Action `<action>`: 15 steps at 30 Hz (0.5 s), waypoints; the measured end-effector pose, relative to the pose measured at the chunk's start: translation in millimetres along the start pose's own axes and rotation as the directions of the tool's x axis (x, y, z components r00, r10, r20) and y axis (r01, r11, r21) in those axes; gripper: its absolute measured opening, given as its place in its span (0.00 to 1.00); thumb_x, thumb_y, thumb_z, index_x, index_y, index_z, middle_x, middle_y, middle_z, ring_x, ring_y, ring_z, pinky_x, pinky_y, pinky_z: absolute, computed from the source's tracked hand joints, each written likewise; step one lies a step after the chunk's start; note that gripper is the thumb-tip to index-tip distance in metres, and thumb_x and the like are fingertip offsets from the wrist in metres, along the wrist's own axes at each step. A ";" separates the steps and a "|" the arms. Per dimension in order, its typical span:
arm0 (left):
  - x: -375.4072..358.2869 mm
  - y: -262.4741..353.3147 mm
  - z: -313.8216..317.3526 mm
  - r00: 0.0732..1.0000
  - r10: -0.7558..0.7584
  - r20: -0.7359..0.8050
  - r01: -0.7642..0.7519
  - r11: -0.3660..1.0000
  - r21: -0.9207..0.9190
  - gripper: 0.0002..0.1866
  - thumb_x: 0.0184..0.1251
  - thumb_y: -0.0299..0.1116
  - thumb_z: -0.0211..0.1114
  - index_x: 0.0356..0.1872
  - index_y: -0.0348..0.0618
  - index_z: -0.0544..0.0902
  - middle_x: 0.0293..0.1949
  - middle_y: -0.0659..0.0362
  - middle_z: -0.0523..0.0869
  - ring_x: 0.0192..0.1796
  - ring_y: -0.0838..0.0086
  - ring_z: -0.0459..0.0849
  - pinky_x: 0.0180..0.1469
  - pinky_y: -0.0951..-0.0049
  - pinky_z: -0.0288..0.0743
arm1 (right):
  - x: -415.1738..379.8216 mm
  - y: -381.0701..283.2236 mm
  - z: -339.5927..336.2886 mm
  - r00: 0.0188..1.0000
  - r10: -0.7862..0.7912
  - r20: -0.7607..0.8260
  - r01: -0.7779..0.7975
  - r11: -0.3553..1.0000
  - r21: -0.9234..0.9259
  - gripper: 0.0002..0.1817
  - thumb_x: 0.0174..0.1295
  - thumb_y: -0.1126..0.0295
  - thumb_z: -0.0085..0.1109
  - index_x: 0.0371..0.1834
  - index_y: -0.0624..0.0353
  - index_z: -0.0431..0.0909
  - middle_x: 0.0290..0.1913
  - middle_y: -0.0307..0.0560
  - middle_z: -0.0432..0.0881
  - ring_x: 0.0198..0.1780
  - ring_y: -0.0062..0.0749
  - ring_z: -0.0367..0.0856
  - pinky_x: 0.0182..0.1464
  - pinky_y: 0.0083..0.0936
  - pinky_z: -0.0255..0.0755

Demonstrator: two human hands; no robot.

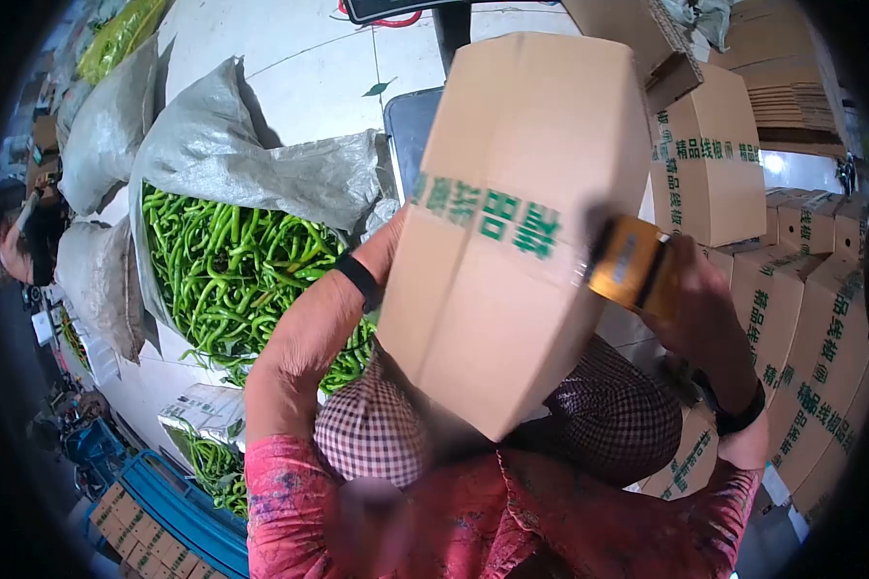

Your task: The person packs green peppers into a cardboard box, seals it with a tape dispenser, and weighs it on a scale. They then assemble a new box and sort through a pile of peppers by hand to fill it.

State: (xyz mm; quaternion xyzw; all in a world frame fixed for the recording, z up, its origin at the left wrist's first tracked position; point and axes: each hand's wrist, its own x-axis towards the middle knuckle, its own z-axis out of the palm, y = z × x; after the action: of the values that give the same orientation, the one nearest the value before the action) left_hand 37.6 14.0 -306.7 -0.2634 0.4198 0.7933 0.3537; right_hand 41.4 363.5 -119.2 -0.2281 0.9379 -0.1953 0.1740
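A closed cardboard box (473,318) with green printed characters stands tilted in front of me, between my knees. My left hand (392,235) is at the box's left side; its fingers are hidden behind the cardboard. My right hand (697,288) is closed around an orange tape dispenser (631,262), partly blurred, held against the box's right edge. A strip of clear tape seems to show near the dispenser. Beneath the box's upper left part is a dark flat platform (413,121), perhaps a scale.
Left of me, a large grey sack (203,130) lies open with green chili peppers (232,261) spilling out. More sacks (111,135) stand beyond it. Printed boxes (792,338) are stacked on the right. At far left shows another person's hand (14,251).
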 end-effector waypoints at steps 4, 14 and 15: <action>-10.9 23.4 -34.9 0.976 0.139 -0.168 -0.084 0.951 0.299 0.31 0.80 0.48 0.45 0.71 0.33 0.65 0.68 0.47 0.73 0.69 0.65 0.73 0.67 0.63 0.70 | 26.1 -25.6 17.0 0.946 -0.251 -0.206 0.239 0.968 -0.082 0.38 0.45 0.63 0.79 0.56 0.65 0.66 0.41 0.60 0.79 0.43 0.59 0.83 0.44 0.47 0.77; -76.2 85.7 -13.9 0.845 0.535 0.006 -0.356 0.553 0.753 0.38 0.77 0.61 0.44 0.74 0.40 0.63 0.70 0.45 0.71 0.72 0.60 0.68 0.73 0.66 0.58 | 137.3 -142.3 26.2 0.967 -0.201 0.157 0.224 0.965 -0.139 0.31 0.55 0.55 0.71 0.52 0.65 0.68 0.40 0.65 0.82 0.42 0.55 0.85 0.47 0.46 0.76; -75.1 85.4 -19.8 0.834 0.551 0.033 -0.380 0.529 0.759 0.37 0.77 0.60 0.44 0.74 0.41 0.64 0.69 0.44 0.72 0.72 0.58 0.69 0.72 0.65 0.59 | 136.8 -142.8 29.1 0.966 -0.199 0.164 0.222 0.966 -0.134 0.31 0.55 0.55 0.71 0.52 0.65 0.68 0.40 0.65 0.82 0.42 0.55 0.85 0.47 0.46 0.76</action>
State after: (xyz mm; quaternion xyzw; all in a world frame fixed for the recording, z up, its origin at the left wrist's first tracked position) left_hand 19.1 -62.3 -222.1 -0.0572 0.7933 0.5857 0.1562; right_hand -9.4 170.2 -113.2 -0.3532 0.9047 -0.1234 0.2041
